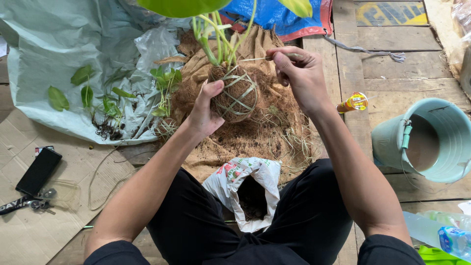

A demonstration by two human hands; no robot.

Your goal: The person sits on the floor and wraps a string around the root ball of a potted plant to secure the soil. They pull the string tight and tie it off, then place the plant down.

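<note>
Cradling a round fibre ball from its left side, the left hand curls around it, thumb up against the upper edge and fingers hidden behind. The ball is wrapped in pale criss-crossed string, and green plant stems rise from its top toward large leaves at the upper edge of the view. It is held above a heap of loose brown fibre lying on burlap sacking.

The right hand sits just right of the stems, fingertips pressed together in a pinch on a thin string end that runs left to the top of the ball.

Between the person's knees an open white plastic bag shows dark soil inside. To the left, small plant cuttings with green leaves and dark roots lie on a pale green plastic sheet; another small wrapped plant lies at the sheet's edge, near the left wrist. Farther left, on flattened cardboard, rest a black phone and a bunch of keys. To the right, on the wooden planks, stand a pale green bucket and a small orange-and-yellow tube; a clear plastic bottle lies at the lower right corner. A blue tarp lies beyond the sacking.
</note>
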